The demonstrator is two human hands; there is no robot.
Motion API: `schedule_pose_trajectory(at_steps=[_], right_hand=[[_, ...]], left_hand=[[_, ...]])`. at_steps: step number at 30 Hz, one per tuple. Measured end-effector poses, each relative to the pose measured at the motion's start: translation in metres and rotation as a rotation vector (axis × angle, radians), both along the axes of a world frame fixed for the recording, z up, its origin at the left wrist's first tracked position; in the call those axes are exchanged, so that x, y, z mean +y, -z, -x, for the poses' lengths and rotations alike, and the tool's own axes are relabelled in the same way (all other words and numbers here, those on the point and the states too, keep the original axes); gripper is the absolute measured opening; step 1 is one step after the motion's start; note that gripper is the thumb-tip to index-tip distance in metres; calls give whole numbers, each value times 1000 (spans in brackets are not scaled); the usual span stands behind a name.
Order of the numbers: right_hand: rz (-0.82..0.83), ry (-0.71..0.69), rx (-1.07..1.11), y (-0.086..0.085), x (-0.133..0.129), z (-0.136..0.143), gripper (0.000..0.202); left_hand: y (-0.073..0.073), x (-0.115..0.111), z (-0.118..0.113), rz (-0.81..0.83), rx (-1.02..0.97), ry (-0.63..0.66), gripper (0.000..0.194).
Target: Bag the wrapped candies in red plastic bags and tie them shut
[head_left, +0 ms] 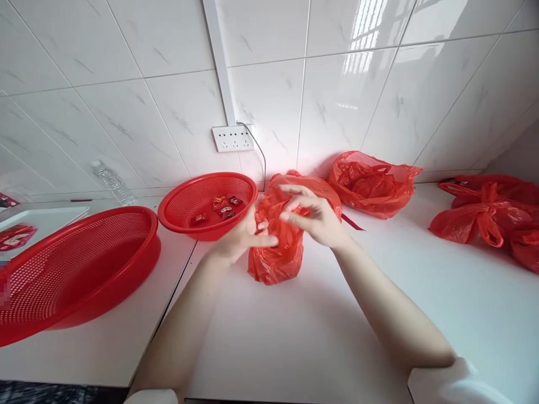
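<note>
A crumpled red plastic bag (278,266) stands on the white table in front of me, its top gaping. My left hand (242,238) is at the bag's left side, thumb stretched over the opening and fingers apart; whether it touches the plastic I cannot tell. Above the bag's right side is my right hand (315,219), slightly blurred, its fingers curved and spread with nothing visible in them. Just behind the hands lies another red plastic bag (324,191). To the left, a round red perforated basket (185,227) holds several small wrapped packets (223,206).
A larger red basket (138,269) stands at the left, near a white tray (46,219) and a clear plastic bottle (113,182). An open red bag (370,191) and knotted red bags (484,219) lie to the right. A cable runs from a wall socket (233,138).
</note>
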State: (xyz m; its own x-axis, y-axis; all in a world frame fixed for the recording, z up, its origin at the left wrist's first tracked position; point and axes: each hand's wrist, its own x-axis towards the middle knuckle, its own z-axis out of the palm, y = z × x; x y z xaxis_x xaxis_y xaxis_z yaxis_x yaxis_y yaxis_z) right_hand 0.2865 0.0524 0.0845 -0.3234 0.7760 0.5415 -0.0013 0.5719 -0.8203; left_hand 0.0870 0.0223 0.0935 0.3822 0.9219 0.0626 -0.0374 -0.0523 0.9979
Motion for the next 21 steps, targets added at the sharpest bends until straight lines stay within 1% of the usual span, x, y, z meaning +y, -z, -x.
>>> schedule_pose_trajectory(at_steps=[1,2,3,5,6,7,8,10,11,13,15,17,19,21], right_hand=[[-99,-31,-89,-4,-7,1,15],[-174,-60,-159,-6,-13,2,12],[-219,-83,-208,-8,-18,4,10],[-236,-123,-248,-10,-22,5,14],[-210,-148,-242,-10,-21,5,18],[-161,-181,-224,-8,-19,4,22],[-102,-226,-205,-7,-15,3,24],[-6,-313,-195,-1,-6,-1,30],[26,-329,-200,2,-1,-3,34],[72,-290,-198,9,9,-6,32],[128,-212,-167,13,16,-10,28],[150,-164,-140,11,19,-14,26],[115,-177,-140,5,16,-20,23],[49,-258,-198,-3,9,-25,19]], left_hand=[[1,-3,-6,-49,105,31,76],[3,-7,-11,-92,191,58,78],[4,-10,-16,-126,255,76,72],[6,-13,-21,-170,321,67,47],[7,-14,-21,-175,334,42,37],[8,-14,-21,-166,344,5,32],[8,-14,-19,-143,359,-31,32],[9,-13,-13,-63,406,-67,40],[8,-12,-9,-18,428,-64,46],[5,-11,-2,66,441,-45,57],[2,-8,5,154,401,-36,61],[-1,-3,11,269,298,-31,60],[0,4,17,357,158,-14,54],[2,10,19,396,15,-6,51]])
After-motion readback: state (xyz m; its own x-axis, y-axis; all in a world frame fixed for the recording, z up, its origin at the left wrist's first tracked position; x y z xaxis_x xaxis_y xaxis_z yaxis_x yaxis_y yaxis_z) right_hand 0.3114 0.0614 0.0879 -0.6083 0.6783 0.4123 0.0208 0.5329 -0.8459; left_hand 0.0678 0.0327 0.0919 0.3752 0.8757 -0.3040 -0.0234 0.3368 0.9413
